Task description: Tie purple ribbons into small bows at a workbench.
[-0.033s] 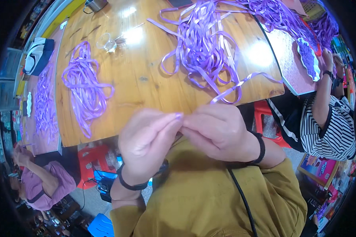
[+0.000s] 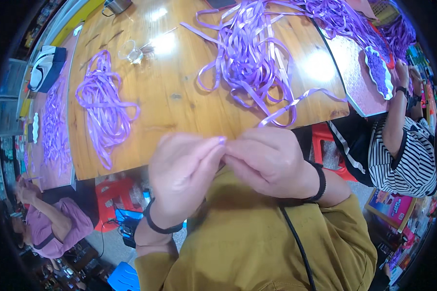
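Note:
My left hand point(image 2: 179, 174) and my right hand point(image 2: 269, 160) meet fingertip to fingertip close below the camera, just off the near edge of the wooden table point(image 2: 179, 97). Both pinch a thin purple ribbon point(image 2: 222, 140), of which only a small tip shows between the fingers. From my right hand a ribbon strand point(image 2: 281, 111) curls up onto the table toward a large loose pile of purple ribbons point(image 2: 247, 53). A smaller ribbon bundle point(image 2: 102, 104) lies at the table's left. Both wrists wear black bands.
A person in a striped shirt point(image 2: 408, 150) works at a pink table point(image 2: 354, 68) on the right, beside a white tray of purple pieces point(image 2: 378, 72). Another person point(image 2: 48, 228) sits lower left. A red stool point(image 2: 114, 194) stands under the table. A small glass point(image 2: 131, 51) sits far left.

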Available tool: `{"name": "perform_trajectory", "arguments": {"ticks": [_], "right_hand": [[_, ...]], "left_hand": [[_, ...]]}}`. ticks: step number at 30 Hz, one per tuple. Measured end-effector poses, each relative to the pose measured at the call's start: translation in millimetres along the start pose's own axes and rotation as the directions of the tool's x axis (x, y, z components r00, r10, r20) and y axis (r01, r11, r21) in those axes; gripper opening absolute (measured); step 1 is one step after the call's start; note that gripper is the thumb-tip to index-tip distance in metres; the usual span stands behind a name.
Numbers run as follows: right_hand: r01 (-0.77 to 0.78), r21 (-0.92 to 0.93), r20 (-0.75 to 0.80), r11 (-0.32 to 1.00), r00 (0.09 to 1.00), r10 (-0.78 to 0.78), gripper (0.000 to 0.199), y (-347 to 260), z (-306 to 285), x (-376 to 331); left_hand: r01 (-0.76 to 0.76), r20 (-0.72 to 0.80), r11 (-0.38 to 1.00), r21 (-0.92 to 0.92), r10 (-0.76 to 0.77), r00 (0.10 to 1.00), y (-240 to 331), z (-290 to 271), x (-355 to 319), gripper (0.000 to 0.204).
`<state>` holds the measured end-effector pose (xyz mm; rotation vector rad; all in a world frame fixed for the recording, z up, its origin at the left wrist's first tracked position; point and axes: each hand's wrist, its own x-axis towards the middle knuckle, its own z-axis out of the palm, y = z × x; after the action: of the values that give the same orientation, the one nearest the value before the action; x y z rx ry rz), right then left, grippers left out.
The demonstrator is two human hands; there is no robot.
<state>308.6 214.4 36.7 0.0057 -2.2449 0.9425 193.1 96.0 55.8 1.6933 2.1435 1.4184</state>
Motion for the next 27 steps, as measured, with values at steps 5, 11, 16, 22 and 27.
{"name": "perform_trajectory", "arguments": {"ticks": [5, 11, 16, 22, 27], "right_hand": [[0.020, -0.124, -0.013, 0.992, 1.000, -0.022, 0.016, 1.8, -8.0, -2.6], [-0.094, 0.116, -0.047, 0.989, 0.994, 0.100, 0.018, 1.3, -12.9, -1.4], [-0.143, 0.262, 0.033, 0.954, 0.990, 0.139, 0.022, -0.7, -19.6, -1.6], [-0.155, 0.281, 0.044, 0.947, 0.988, 0.149, 0.019, -0.6, -23.7, -2.4], [-0.138, 0.330, 0.070, 0.934, 0.990, 0.121, 0.020, -1.5, -25.8, -3.6]], "left_hand": [[0.057, 0.153, 0.997, 0.055, -0.065, 0.986, 2.4, -0.6, 4.7, 0.004], [0.446, 0.429, 0.840, -0.311, -0.295, 0.854, 4.5, -7.3, 7.1, 0.012], [0.616, 0.554, 0.617, -0.490, -0.325, 0.766, 5.6, -9.0, 4.2, 0.009], [0.631, 0.574, 0.485, -0.605, -0.283, 0.768, 3.5, -3.2, -0.4, 0.013], [0.738, 0.659, 0.296, -0.606, -0.333, 0.675, 5.2, -7.4, -0.9, 0.011]]}}
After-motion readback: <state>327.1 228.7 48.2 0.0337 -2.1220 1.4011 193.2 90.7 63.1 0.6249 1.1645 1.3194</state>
